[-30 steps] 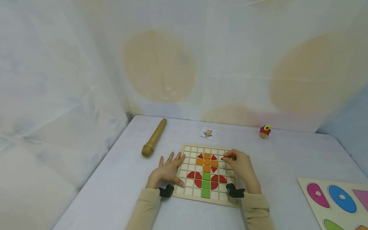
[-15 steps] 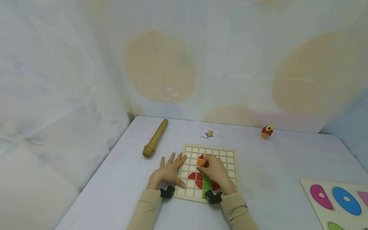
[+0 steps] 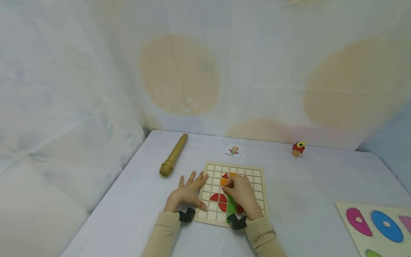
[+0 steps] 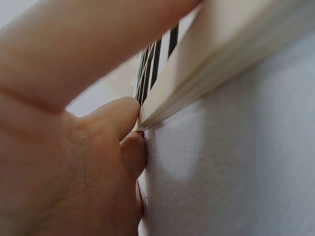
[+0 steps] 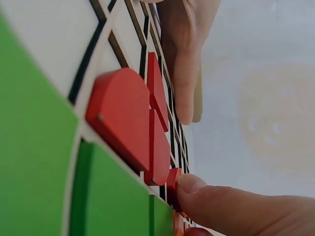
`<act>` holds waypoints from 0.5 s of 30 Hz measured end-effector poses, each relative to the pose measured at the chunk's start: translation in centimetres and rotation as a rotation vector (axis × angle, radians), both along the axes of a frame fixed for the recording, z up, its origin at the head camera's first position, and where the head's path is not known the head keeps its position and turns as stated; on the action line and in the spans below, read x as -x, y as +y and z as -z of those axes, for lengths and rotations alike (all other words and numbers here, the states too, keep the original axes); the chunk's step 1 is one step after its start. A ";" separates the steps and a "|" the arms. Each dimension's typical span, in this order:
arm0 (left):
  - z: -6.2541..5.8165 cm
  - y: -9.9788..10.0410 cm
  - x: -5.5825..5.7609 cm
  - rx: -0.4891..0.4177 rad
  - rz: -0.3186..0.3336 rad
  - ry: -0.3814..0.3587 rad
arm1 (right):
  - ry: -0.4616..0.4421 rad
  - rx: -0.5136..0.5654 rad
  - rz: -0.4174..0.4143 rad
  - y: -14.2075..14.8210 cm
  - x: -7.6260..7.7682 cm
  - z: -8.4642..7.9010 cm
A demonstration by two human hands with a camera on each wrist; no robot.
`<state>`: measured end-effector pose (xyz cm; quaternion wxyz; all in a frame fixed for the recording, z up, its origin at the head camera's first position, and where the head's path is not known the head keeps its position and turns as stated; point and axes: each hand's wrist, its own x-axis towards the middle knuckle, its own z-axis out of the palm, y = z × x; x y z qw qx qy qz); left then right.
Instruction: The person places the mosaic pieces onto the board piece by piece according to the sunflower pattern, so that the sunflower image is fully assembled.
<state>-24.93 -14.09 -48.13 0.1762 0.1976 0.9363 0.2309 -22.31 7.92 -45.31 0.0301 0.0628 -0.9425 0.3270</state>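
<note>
A wooden grid board (image 3: 213,221) lies on the table, bearing flat red, orange and green pieces. My right hand (image 3: 242,192) is over its middle, thumb and fingers pinching a small red triangle (image 3: 223,190) down at a square left of the centre column. In the right wrist view the thumb presses against this red triangle (image 5: 172,186), near the red quarter circles (image 5: 122,115). With fingers spread, my left hand (image 3: 185,192) rests at the board's left edge. The left wrist view shows its thumb and fingertips along the board edge (image 4: 172,101). My right hand hides several pieces.
A gold toy microphone (image 3: 173,156) lies left behind the board. Behind the board is a small pattern card (image 3: 234,150). A red toy figure with a yellow ring (image 3: 298,149) stands at the back right. A shape puzzle board (image 3: 348,223) lies at the front right.
My right hand has moved left from the board's right side to its middle, carrying the red triangle, and is nearly still over the last half second. My left hand stays in place.
</note>
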 end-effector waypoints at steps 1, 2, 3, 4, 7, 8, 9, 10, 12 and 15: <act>0.0 0.0 0.0 0.001 0.000 0.000 | 0.000 0.004 0.003 0.0 0.0 0.0; -0.1 0.0 0.0 0.002 -0.001 -0.001 | -0.005 0.008 0.005 0.0 0.0 0.1; -0.1 0.0 -0.1 0.004 -0.002 -0.001 | -0.009 0.012 0.004 0.0 -0.1 0.1; -0.2 0.0 -0.1 0.006 -0.003 0.000 | -0.011 0.014 0.003 0.0 0.0 0.1; -0.3 0.1 -0.2 0.007 -0.007 0.003 | -0.005 0.006 0.007 0.0 0.0 0.2; -0.4 0.2 -0.2 0.005 -0.007 0.003 | 0.001 -0.002 0.013 0.0 -0.1 0.2; -0.4 0.2 -0.2 0.003 -0.008 0.002 | 0.015 -0.012 0.021 0.0 0.0 0.2; -0.5 0.2 -0.2 0.002 -0.009 0.002 | 0.028 -0.024 0.031 0.1 0.0 0.2; -0.4 0.3 -0.2 0.001 -0.011 -0.002 | 0.049 -0.040 0.055 0.1 0.0 0.2; -0.4 0.3 -0.2 0.006 -0.013 -0.005 | 0.055 -0.039 0.080 0.2 0.0 0.2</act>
